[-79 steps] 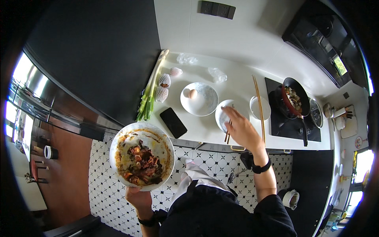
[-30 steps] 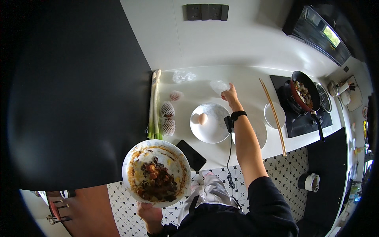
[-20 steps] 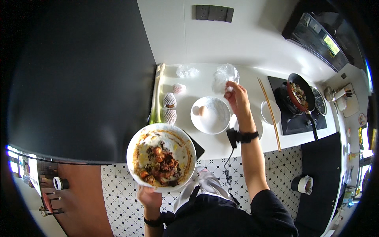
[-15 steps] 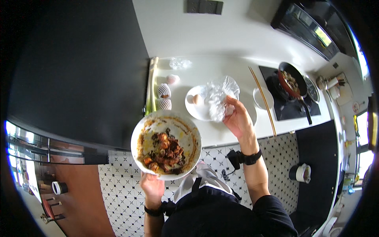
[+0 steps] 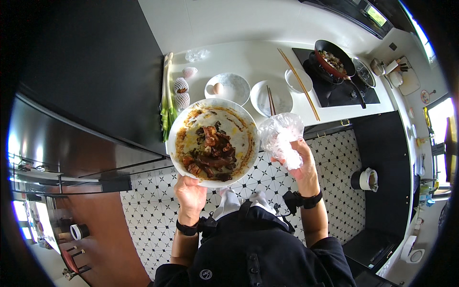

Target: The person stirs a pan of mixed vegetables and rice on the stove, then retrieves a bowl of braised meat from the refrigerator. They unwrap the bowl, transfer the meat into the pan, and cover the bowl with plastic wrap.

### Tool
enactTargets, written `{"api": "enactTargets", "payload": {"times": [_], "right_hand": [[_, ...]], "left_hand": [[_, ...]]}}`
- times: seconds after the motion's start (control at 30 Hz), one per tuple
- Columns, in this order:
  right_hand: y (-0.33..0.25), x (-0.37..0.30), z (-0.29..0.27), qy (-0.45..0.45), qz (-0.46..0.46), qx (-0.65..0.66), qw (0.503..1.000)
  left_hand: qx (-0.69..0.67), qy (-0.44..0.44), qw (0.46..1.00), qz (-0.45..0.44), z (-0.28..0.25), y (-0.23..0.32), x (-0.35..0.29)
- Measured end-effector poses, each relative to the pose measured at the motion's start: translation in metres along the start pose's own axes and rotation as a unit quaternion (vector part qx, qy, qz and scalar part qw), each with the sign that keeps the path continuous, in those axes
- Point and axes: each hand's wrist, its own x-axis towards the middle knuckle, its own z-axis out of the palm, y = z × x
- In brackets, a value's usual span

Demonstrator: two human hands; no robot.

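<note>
My left hand (image 5: 190, 195) grips the near rim of a large white bowl (image 5: 245, 115), held up in front of the counter's edge. Dark, saucy pieces of cooked meat (image 5: 213, 150) lie in it, and sauce smears its inner wall. To its right, my right hand (image 5: 302, 162) is closed on crumpled clear plastic wrap (image 5: 282, 135), apart from the bowl. Behind them on the counter stands a plate with an egg (image 5: 218, 88) on it. Beside that plate is a white bowl (image 5: 282, 98) with dark chopsticks (image 5: 271, 101) resting in it.
Spring onions (image 5: 167, 95) and foam-netted fruit (image 5: 182, 93) line the counter's left side beside a tall black cabinet (image 5: 91, 62). Long wooden chopsticks (image 5: 301, 83) lie across a clear bowl (image 5: 292, 81). A red pan (image 5: 334, 60) with food sits on the black hob. A bin (image 5: 368, 180) stands at right.
The plastic wrap has come down and nearer to me in my right hand, uncovering the bowl with dark chopsticks. The food bowl has shifted a little right in the picture as the view moved.
</note>
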Motion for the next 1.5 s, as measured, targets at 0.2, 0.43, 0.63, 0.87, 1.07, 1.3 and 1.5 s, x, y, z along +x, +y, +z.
{"api": "enactTargets", "payload": {"times": [0.2, 0.43, 0.63, 0.87, 1.07, 1.3, 1.5], "right_hand": [[-0.074, -0.091, -0.069, 0.124, -0.035, -0.035, 0.991], [-0.240, -0.249, -0.167, 0.073, -0.250, -0.129, 0.957], [-0.387, -0.387, -0.244, 0.215, -0.309, 0.004, 0.926], [-0.493, -0.482, -0.324, 0.328, -0.414, -0.016, 0.849], [-0.623, -0.476, -0.432, 0.363, -0.434, -0.029, 0.824], [-0.821, -0.447, -0.530, 0.458, -0.448, -0.094, 0.762], [-0.956, -0.427, -0.601, 0.472, -0.422, -0.128, 0.763]], "left_hand": [[0.043, -0.007, 0.999, 0.008, 0.049, -0.094, -0.043], [0.121, -0.047, 0.985, -0.112, 0.171, -0.299, -0.069], [0.114, -0.170, 0.940, -0.272, 0.280, -0.500, -0.061], [0.147, -0.292, 0.871, -0.366, 0.377, -0.723, -0.016], [0.139, -0.309, 0.862, -0.378, 0.455, -0.942, 0.092], [0.130, -0.333, 0.866, -0.348, 0.576, -1.174, 0.230], [0.103, -0.306, 0.872, -0.367, 0.646, -1.314, 0.314]]}}
